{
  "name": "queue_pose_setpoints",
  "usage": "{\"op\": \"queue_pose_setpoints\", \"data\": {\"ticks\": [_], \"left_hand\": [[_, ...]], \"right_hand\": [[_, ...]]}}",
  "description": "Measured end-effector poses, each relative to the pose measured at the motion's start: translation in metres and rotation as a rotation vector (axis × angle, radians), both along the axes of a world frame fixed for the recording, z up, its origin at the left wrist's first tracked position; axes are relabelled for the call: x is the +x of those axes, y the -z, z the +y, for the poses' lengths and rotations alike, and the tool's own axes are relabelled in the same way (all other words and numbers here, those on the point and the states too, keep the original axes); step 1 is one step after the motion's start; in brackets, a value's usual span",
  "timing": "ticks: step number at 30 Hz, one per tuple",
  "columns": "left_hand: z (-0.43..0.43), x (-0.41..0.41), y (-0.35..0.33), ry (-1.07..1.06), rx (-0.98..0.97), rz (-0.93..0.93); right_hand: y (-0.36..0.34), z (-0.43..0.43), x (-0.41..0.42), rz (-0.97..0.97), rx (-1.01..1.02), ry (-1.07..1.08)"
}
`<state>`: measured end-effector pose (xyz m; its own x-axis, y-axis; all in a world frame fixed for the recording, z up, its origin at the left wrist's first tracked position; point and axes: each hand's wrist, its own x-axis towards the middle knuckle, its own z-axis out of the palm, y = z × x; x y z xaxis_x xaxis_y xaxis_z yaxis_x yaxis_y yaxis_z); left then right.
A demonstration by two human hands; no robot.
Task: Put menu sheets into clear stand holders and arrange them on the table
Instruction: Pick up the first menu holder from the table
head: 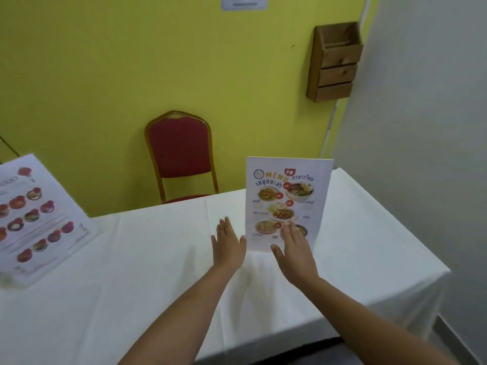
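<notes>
A menu sheet in a clear stand holder [286, 196] stands upright on the white tablecloth [131, 259], right of centre near the far edge. My left hand [228, 245] hovers just left of its lower corner, fingers straight and apart, holding nothing. My right hand [295, 248] is in front of the holder's lower part, fingers spread, empty; I cannot tell if its fingertips touch the holder. A second menu in a clear holder [39, 217], with many red dish pictures, stands tilted at the table's left edge.
A red chair with a gold frame [180, 154] stands behind the table against the yellow wall. A wooden box with drawers [334, 61] hangs on the wall at upper right. The table's right end [421, 259] drops off beside a grey wall.
</notes>
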<state>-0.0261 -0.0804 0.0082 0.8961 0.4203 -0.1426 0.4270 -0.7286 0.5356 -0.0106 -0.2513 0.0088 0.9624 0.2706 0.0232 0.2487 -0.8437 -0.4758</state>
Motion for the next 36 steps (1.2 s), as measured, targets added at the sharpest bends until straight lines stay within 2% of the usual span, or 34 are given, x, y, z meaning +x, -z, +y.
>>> {"op": "queue_pose_setpoints", "data": {"ticks": [5,11,15,19,25,36], "left_hand": [[-0.023,0.026,-0.007,-0.006,-0.099,-0.165],[-0.029,0.043,-0.002,-0.055,-0.280,-0.240],[-0.033,0.054,0.009,-0.081,-0.366,-0.239],[-0.034,0.065,0.023,-0.098,-0.487,-0.280],[-0.039,0.079,0.018,-0.151,-0.634,-0.383],[-0.077,0.153,-0.009,0.017,-0.669,-0.400]], "right_hand": [[-0.005,-0.036,0.019,-0.038,0.080,0.099],[-0.006,-0.047,0.040,-0.074,0.222,0.244],[-0.003,-0.046,0.057,-0.028,0.383,0.348],[0.000,-0.041,0.071,0.117,0.556,0.380],[0.009,-0.037,0.083,0.160,0.544,0.419],[-0.003,-0.074,0.129,0.075,0.614,0.577]]}}
